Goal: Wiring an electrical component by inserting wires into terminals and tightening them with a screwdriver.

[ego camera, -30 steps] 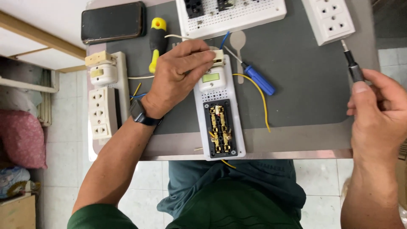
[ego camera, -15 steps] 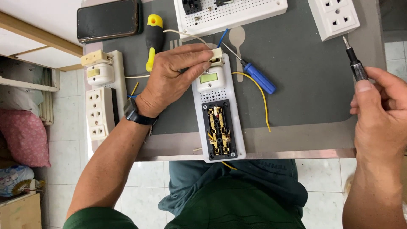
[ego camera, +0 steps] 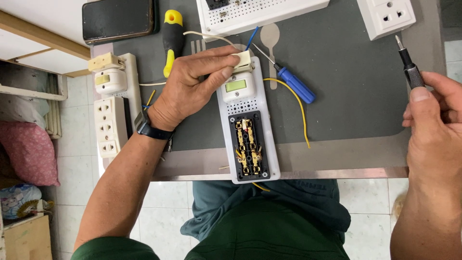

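Moved: little between the frames; right hand (ego camera: 435, 125) sits a touch lower at the right edge, its driver (ego camera: 409, 65) tilted much as before; left hand (ego camera: 192, 84) has stayed on the board (ego camera: 248, 120)
Strip: white socket strip (ego camera: 113, 113) lies at the left edge of the tabletop (ego camera: 356, 96), apart from the left hand
Phone: dark phone (ego camera: 119, 19) at the top left; yellow-handled screwdriver (ego camera: 172, 41) just right of it, partly under the left hand
Left grip: fingers (ego camera: 211, 60) closed on the cream block (ego camera: 242, 61) at the board's upper end, pinning it there
Board: long white board lies lengthwise in the middle, near end over the tabletop's edge; green window near the top, open black socket with brass contacts below
Blue driver: lies loose just right of the board; yellow wire (ego camera: 301, 108) curves beside it
Right grip: thumb and fingers closed round the dark driver's handle, tip up and well apart from the board
Reading: board looks held steady while the tool waits off to the side
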